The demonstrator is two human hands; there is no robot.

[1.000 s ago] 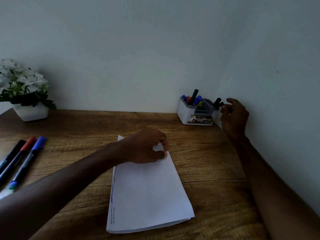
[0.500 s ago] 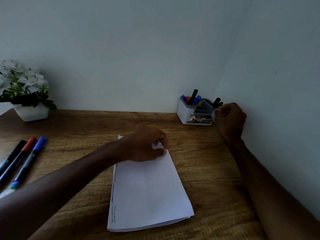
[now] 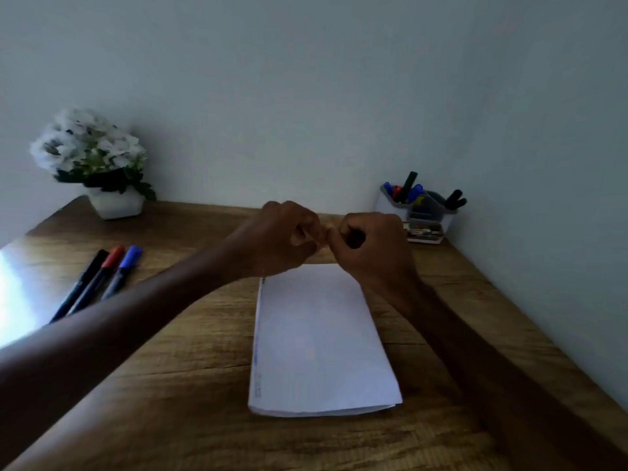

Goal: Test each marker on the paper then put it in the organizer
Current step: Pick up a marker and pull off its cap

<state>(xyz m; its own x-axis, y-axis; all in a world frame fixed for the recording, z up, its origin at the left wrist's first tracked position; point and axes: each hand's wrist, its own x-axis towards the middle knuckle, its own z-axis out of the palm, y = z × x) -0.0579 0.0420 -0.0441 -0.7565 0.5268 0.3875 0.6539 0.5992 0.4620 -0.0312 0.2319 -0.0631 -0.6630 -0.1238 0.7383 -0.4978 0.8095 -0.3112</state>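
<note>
A folded white paper (image 3: 323, 341) lies in the middle of the wooden desk (image 3: 170, 385), with faint scribbles along its left edge. Above its far end my left hand (image 3: 285, 237) and my right hand (image 3: 370, 246) meet, fingers curled and fingertips touching; I see no marker in either. A black marker (image 3: 81, 283), a red marker (image 3: 108, 263) and a blue marker (image 3: 127, 261) lie side by side at the left. The white organizer (image 3: 387, 207) stands in the back right corner and holds several markers (image 3: 409, 185).
A white pot of white flowers (image 3: 95, 158) stands at the back left. Walls close off the desk at the back and on the right. A bright glare covers the desk's left edge.
My right hand has drawn back from the organizer toward the middle. My left hand has lifted off the paper, and the two now touch above its far end. The view has shifted left.
</note>
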